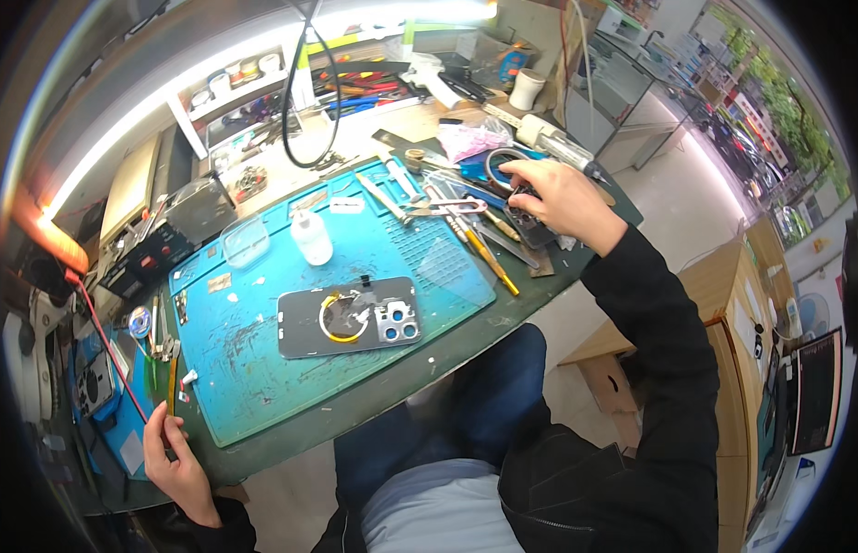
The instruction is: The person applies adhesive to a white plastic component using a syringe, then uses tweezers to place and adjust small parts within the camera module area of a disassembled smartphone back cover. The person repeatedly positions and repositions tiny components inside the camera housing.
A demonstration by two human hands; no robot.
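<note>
On the blue mat lies a dark phone back panel (298,324) with a ring at its middle and a camera cutout at its right end. My left hand (178,465) is at the table's near left edge, its fingers closed at the lower end of a thin yellow tool (172,380). Over the tool pile at the right, my right hand (569,205) is closed, fingers curled down at a small dark thing I cannot make out. Beside those fingers is a tape roll (494,170). A yellow-handled tool (492,263) lies just left of this hand.
A white bottle (311,240) and a clear tray (245,242) stand on the blue mat (249,396). Pliers (445,208) and several hand tools crowd the right side. A black cable loop (287,120) hangs above the bench. Another phone part (95,382) lies far left.
</note>
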